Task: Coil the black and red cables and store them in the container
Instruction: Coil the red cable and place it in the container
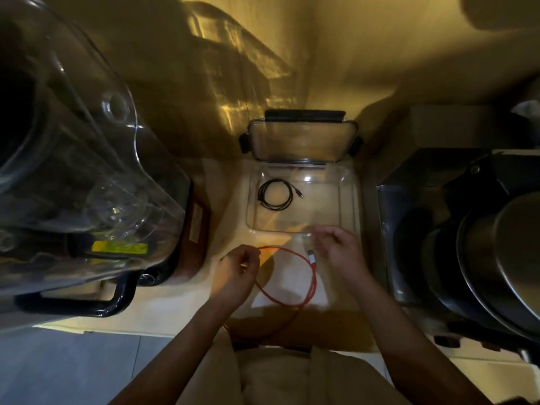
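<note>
Head view, dim yellow light. I see the clear container (347, 200) open on the counter (175, 305), its lid (302, 141) propped upright against the wall behind it. Black cable (275, 195) is coiled and lying inside the container, back-left part of the floor, one plug end sticking out to the right of the coil.

Red cable (313, 276) is outside, on the counter just in front of the container. It forms one open loop between the hands, with a tail running down off the counter's near edge toward me.

Left hand (238, 273): fingers curled in, thumb and forefinger pinched on the red cable at the top left of the loop. Closed on it as far as I can see.

Right hand (340, 248): hovering over the container's near rim, fingers bent and loosely gathered. The silver plug (311, 255) of the red cable sits right below the fingertips. I can't tell if the hand is gripping the plug or just over it; contact is hidden by blur and low light.

Surroundings: large blender jug (73, 159) with black handle on the left, close to the left hand. Stacked metal pots (496, 258) on the right, apart from the right hand.
</note>
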